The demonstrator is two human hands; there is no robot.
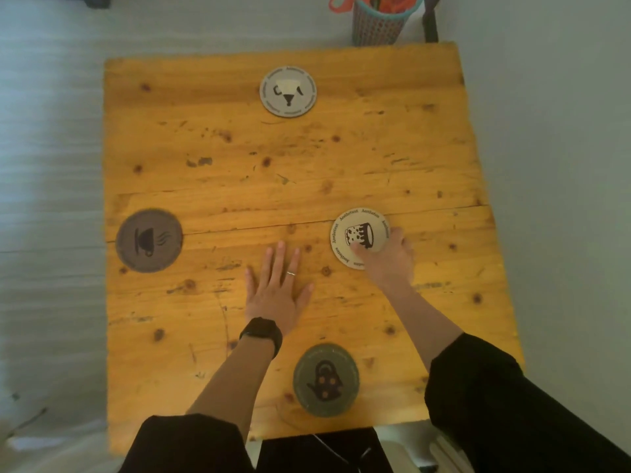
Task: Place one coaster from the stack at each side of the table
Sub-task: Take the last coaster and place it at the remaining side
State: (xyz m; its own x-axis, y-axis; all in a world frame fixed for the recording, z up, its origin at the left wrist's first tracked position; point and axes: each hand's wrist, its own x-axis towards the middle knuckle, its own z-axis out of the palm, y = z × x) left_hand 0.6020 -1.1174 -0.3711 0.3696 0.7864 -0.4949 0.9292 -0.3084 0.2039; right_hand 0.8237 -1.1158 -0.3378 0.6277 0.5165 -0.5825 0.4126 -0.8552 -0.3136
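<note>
A cream coaster [355, 230] with a mug print is tilted off the wooden table [392, 148] right of centre, with my right hand [386, 261] gripping its near-right edge, thumb on top. My left hand [276, 288] lies flat on the wood at the middle, fingers spread and holding nothing. A grey coaster [288, 91] sits by the far edge. A brown coaster [149, 240] with a steaming cup print lies by the left edge. A green coaster [326, 379] with a kettle print rests by the near edge. No stack is visible.
A teal mesh basket [379, 22] with orange contents stands on the floor beyond the table's far right corner, beside a dark post [430, 25]. Pale floor [51, 165] surrounds the table. A dark object [321, 452] lies under the near edge.
</note>
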